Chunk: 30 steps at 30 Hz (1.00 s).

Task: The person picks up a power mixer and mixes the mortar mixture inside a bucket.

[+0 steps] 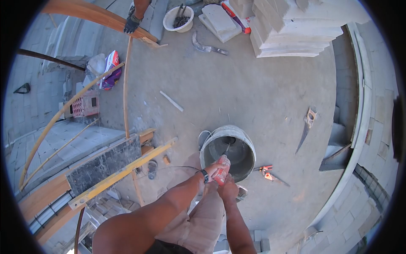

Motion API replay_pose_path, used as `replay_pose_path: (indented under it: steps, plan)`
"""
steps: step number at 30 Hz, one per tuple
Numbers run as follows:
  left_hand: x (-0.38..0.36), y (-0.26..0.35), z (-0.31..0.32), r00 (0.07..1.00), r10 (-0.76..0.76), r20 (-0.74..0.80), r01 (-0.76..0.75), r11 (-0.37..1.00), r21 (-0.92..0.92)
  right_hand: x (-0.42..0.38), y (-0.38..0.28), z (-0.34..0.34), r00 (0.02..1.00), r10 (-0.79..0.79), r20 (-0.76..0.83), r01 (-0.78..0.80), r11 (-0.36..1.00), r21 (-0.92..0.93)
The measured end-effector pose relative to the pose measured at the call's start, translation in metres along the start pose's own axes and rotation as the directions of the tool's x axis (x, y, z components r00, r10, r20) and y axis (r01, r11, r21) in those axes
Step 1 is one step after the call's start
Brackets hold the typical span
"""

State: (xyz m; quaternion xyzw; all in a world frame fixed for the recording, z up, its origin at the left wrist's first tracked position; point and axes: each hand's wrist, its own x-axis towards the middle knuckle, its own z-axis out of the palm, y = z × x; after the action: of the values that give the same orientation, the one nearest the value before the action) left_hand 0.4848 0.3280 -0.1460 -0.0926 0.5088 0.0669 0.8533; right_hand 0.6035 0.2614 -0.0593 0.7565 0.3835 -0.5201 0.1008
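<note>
Both of my hands are wrapped round a red power drill [222, 166], which points down into a bucket [249, 142]. My left hand [211, 171], below a dark wristwatch, holds its left side. My right hand [229, 189] grips its rear end. A mixing shaft [228, 148] runs from the drill into the bucket, and its lower end meets a dark patch inside. Grey residue coats the bucket's inner wall. A thin cord [179, 167] leads off to the left from the drill. My fingertips are partly hidden by the drill.
Another person's gloved hand [133, 24] rests on a wooden beam [97, 16]. A handsaw [308, 122] and red-handled tools [267, 172] lie on the floor to the right. A yellow level [127, 171] slants at left. Pale blocks [292, 42] are stacked behind, near a white basin [186, 28].
</note>
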Motion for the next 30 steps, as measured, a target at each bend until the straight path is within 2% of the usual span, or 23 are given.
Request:
replay_pose_path:
  steps: [1, 3, 5, 7, 8, 9, 11, 12, 13, 14, 15, 16, 18, 19, 21, 22, 24, 26, 27, 29, 30]
  plan:
    - [0.003, -0.001, -0.001, 1.000, -0.013, 0.000, 0.013, 1.000, -0.005, -0.006, -0.002, 0.003, 1.000, 0.012, 0.007, -0.012, 1.000, -0.003]
    - [0.014, 0.008, -0.004, 0.974, -0.219, -0.052, 0.224, 0.963, 0.148, -0.009, -0.009, 0.005, 0.992, 0.120, -0.049, -0.119, 0.992, 0.033]
    - [0.017, 0.006, -0.005, 0.980, -0.194, -0.052, 0.200, 0.965, 0.170, -0.007, -0.009, 0.006, 0.993, 0.106, -0.046, -0.103, 0.993, 0.058]
    - [0.026, 0.008, -0.004, 0.937, -0.342, -0.074, 0.350, 0.914, 0.204, -0.009, -0.011, -0.003, 0.993, 0.111, -0.048, -0.107, 0.991, 0.081]
    - [0.029, 0.003, -0.001, 0.945, -0.299, -0.136, 0.324, 0.914, 0.245, -0.008, -0.012, -0.008, 0.990, 0.137, -0.015, -0.134, 0.985, 0.107]
    - [0.030, -0.003, 0.004, 0.936, -0.330, -0.124, 0.351, 0.902, 0.250, -0.011, -0.010, -0.015, 0.984, 0.179, 0.018, -0.180, 0.975, 0.134]
    - [0.031, 0.010, 0.003, 0.948, -0.314, -0.055, 0.318, 0.921, 0.225, 0.004, -0.013, -0.025, 0.986, 0.159, 0.042, -0.164, 0.975, 0.151]
    - [0.043, 0.013, -0.004, 0.920, -0.389, 0.045, 0.374, 0.908, 0.191, 0.002, -0.006, -0.026, 0.985, 0.156, 0.073, -0.167, 0.971, 0.169]
    - [0.039, 0.031, 0.012, 0.920, -0.389, 0.044, 0.374, 0.908, 0.191, 0.013, -0.007, -0.029, 0.985, 0.156, 0.073, -0.167, 0.971, 0.169]
    - [0.021, 0.041, 0.038, 0.922, -0.348, -0.171, 0.379, 0.903, 0.201, 0.016, -0.003, -0.029, 0.992, 0.110, 0.065, -0.120, 0.973, 0.198]
    - [0.013, 0.038, 0.052, 0.878, -0.295, -0.377, 0.392, 0.895, 0.214, 0.013, 0.002, -0.031, 0.996, 0.071, 0.057, -0.082, 0.971, 0.225]
    - [0.017, 0.038, 0.053, 0.878, -0.296, -0.377, 0.393, 0.895, 0.213, 0.018, 0.001, -0.036, 0.996, 0.071, 0.057, -0.082, 0.971, 0.225]
    - [0.019, 0.038, 0.055, 0.906, -0.179, -0.385, 0.289, 0.924, 0.251, 0.018, 0.000, -0.047, 0.996, 0.067, 0.066, -0.080, 0.973, 0.218]
    - [0.025, 0.030, 0.051, 0.905, -0.179, -0.385, 0.289, 0.924, 0.251, 0.015, 0.001, -0.053, 0.996, 0.067, 0.067, -0.080, 0.973, 0.217]
    - [0.028, 0.022, 0.031, 0.959, -0.083, -0.269, 0.135, 0.975, 0.179, 0.015, -0.008, -0.060, 0.995, 0.077, 0.071, -0.086, 0.986, 0.140]
    - [0.031, 0.020, 0.022, 0.976, -0.103, -0.191, 0.133, 0.980, 0.149, 0.013, -0.001, -0.058, 0.995, 0.077, 0.071, -0.086, 0.986, 0.139]
    - [0.032, 0.014, 0.001, 0.983, -0.057, -0.174, 0.078, 0.990, 0.119, 0.018, 0.000, -0.046, 0.999, 0.003, 0.054, -0.008, 0.996, 0.086]
    - [0.014, 0.007, 0.021, 0.983, 0.020, -0.180, -0.023, 1.000, -0.012, 0.017, 0.005, -0.036, 0.999, -0.031, 0.040, 0.029, 0.999, 0.039]
    - [0.014, 0.005, 0.012, 0.982, 0.026, -0.185, -0.030, 0.999, -0.015, 0.017, 0.007, -0.031, 0.998, -0.063, 0.028, 0.063, 0.998, -0.009]
    - [0.023, -0.009, -0.022, 0.998, 0.060, -0.021, -0.060, 0.998, 0.031, 0.012, 0.010, -0.015, 0.997, -0.073, 0.002, 0.073, 0.997, -0.014]
    - [0.022, -0.012, -0.024, 0.998, 0.055, -0.036, -0.053, 0.998, 0.039, 0.009, 0.010, -0.009, 0.997, -0.076, -0.026, 0.076, 0.997, -0.017]
